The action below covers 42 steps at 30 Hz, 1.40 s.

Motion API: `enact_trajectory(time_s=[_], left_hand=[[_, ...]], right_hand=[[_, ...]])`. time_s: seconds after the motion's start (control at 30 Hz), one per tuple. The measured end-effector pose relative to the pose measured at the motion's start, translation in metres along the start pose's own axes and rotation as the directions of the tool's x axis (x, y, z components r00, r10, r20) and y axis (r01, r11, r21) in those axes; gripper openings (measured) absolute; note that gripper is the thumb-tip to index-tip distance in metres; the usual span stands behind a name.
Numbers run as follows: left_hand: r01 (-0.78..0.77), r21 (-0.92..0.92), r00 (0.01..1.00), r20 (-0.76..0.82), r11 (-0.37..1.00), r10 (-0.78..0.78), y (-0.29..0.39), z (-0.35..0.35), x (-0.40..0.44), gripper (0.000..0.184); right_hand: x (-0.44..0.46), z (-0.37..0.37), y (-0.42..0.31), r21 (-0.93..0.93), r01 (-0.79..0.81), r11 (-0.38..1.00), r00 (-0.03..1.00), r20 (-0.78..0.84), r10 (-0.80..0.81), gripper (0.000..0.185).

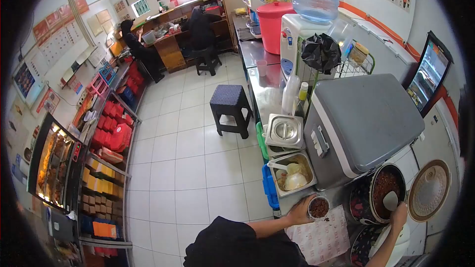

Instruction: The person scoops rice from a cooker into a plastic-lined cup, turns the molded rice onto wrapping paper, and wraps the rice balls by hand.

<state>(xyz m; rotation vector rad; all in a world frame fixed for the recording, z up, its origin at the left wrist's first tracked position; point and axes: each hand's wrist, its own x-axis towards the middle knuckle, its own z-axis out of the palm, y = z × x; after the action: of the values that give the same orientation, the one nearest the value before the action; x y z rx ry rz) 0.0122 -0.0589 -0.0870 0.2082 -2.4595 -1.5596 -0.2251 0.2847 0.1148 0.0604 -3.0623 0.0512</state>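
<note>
My left hand (300, 211) is wrapped round a small clear cup (317, 207) filled with dark reddish-brown food. Below the cup lies a sheet of white paper with red print (324, 240), with a few dark crumbs by the cup. At the right, my right hand (399, 214) is closed on a serving spoon, whose pale bowl (390, 200) is at the near side of a dark patterned pot (361, 201). The same kind of brown food (386, 184) fills the pot. My fingers mostly hide the spoon's handle.
A large grey cooler (366, 118) stands beyond the pot. Left of it are a steel pan with a white ladle (296, 177) and a lidded steel pan (285, 130). A round lid (429, 190) leans at the right. Two people (200, 24) are at the far counter.
</note>
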Motion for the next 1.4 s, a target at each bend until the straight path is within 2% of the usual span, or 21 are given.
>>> enact_trajectory(time_s=[0.07, 0.17, 0.27, 0.37, 0.43, 0.47, 0.5, 0.53, 0.57, 0.6, 0.63, 0.7, 0.73, 0.77, 0.8, 0.93, 1.07, 1.17, 1.27, 1.33, 1.4], left_hand=[[-0.011, 0.03, 0.999, -0.04, 0.999, 0.012, -0.004, 0.007, 0.002, 0.117], [-0.006, 0.144, 1.0, 0.003, 0.99, 0.005, 0.013, -0.002, 0.008, 0.117], [-0.072, 0.123, 0.997, -0.001, 0.99, 0.072, 0.018, -0.002, 0.014, 0.112], [-0.133, 0.232, 0.978, -0.125, 0.964, 0.165, 0.017, 0.001, 0.012, 0.104], [-0.197, 0.121, 0.969, -0.123, 0.973, 0.212, -0.004, 0.004, 0.015, 0.101], [-0.238, 0.038, 0.967, -0.091, 0.971, 0.24, -0.017, 0.013, 0.015, 0.1], [-0.187, -0.025, 0.982, -0.007, 0.982, 0.187, -0.025, 0.019, 0.017, 0.098], [-0.18, -0.025, 0.983, -0.031, 0.983, 0.179, -0.014, 0.015, 0.011, 0.093], [-0.126, -0.111, 0.991, 0.023, 0.986, 0.13, 0.007, 0.002, 0.013, 0.088], [-0.107, -0.019, 0.994, 0.013, 0.994, 0.107, -0.004, 0.01, 0.009, 0.09], [-0.186, 0.043, 0.983, 0.015, 0.982, 0.185, -0.006, 0.005, 0.009, 0.094], [-0.117, -0.207, 0.993, -0.034, 0.971, 0.113, 0.0, 0.005, 0.005, 0.1], [-0.105, -0.281, 0.994, -0.038, 0.954, 0.099, -0.004, 0.01, 0.005, 0.102], [-0.087, -0.347, 0.996, -0.057, 0.934, 0.072, -0.013, 0.011, 0.006, 0.104], [-0.136, -0.285, 0.989, -0.088, 0.949, 0.115, -0.012, 0.012, 0.007, 0.104], [-0.142, -0.3, 0.99, -0.046, 0.943, 0.135, 0.053, -0.006, 0.011, 0.108], [-0.113, -0.498, 0.99, 0.014, 0.86, 0.139, 0.083, 0.003, 0.026, 0.108], [-0.208, -0.448, 0.976, -0.034, 0.87, 0.216, 0.126, 0.008, 0.051, 0.108], [-0.174, -0.513, 0.978, 0.008, 0.84, 0.208, 0.149, 0.016, 0.079, 0.111], [-0.13, -0.57, 0.984, 0.024, 0.811, 0.175, 0.172, 0.025, 0.099, 0.115], [-0.285, -0.457, 0.955, -0.055, 0.843, 0.293, 0.189, 0.033, 0.122, 0.113]], right_hand=[[0.003, -0.002, 0.004, 0.008, 0.002, 1.0, 0.999, 0.032, -0.003, 0.023], [0.008, -0.001, 0.013, 0.121, 0.124, 0.985, 0.988, 0.074, -0.133, 0.029], [0.014, -0.015, 0.002, 0.278, 0.062, 0.958, 0.978, 0.175, -0.114, 0.037], [0.014, -0.017, 0.001, -0.003, 0.163, 0.987, 0.985, -0.05, -0.163, 0.03], [0.033, 0.013, 0.019, -0.049, 0.125, 0.991, 0.971, -0.199, -0.133, 0.029], [0.06, 0.037, 0.036, 0.061, 0.058, 0.996, 0.991, -0.125, -0.05, 0.031], [0.069, 0.068, 0.059, -0.074, 0.173, 0.982, 0.922, -0.338, -0.188, 0.029], [0.06, 0.055, 0.041, -0.056, 0.199, 0.978, 0.917, -0.341, -0.206, 0.027], [0.052, 0.049, 0.029, -0.157, 0.176, 0.972, 0.914, -0.34, -0.22, 0.021], [0.045, 0.036, 0.018, -0.138, 0.325, 0.936, 0.827, -0.439, -0.352, 0.019], [0.045, 0.039, 0.011, -0.156, 0.21, 0.965, 0.916, -0.313, -0.25, 0.023], [0.033, 0.028, -0.006, -0.278, 0.118, 0.953, 0.938, -0.284, -0.199, 0.032], [0.029, 0.012, -0.015, -0.231, 0.102, 0.968, 0.986, -0.106, -0.129, 0.034], [0.022, 0.015, -0.022, -0.17, 0.15, 0.974, 0.973, -0.149, -0.176, 0.036], [0.019, 0.016, -0.023, -0.146, 0.156, 0.977, 0.986, -0.028, -0.162, 0.039], [0.002, -0.006, -0.041, 0.074, 0.023, 0.997, 0.99, 0.138, -0.034, 0.039], [0.012, -0.006, -0.036, 0.117, -0.092, 0.989, 0.965, 0.254, 0.059, 0.039], [0.019, -0.001, -0.029, 0.162, -0.203, 0.966, 0.96, 0.229, 0.163, 0.027], [0.018, -0.025, -0.024, 0.185, -0.28, 0.942, 0.927, 0.306, 0.215, 0.039], [0.015, -0.032, -0.016, 0.282, -0.318, 0.905, 0.933, 0.263, 0.246, 0.04], [0.015, -0.039, -0.005, 0.374, -0.319, 0.871, 0.942, 0.227, 0.248, 0.041]])
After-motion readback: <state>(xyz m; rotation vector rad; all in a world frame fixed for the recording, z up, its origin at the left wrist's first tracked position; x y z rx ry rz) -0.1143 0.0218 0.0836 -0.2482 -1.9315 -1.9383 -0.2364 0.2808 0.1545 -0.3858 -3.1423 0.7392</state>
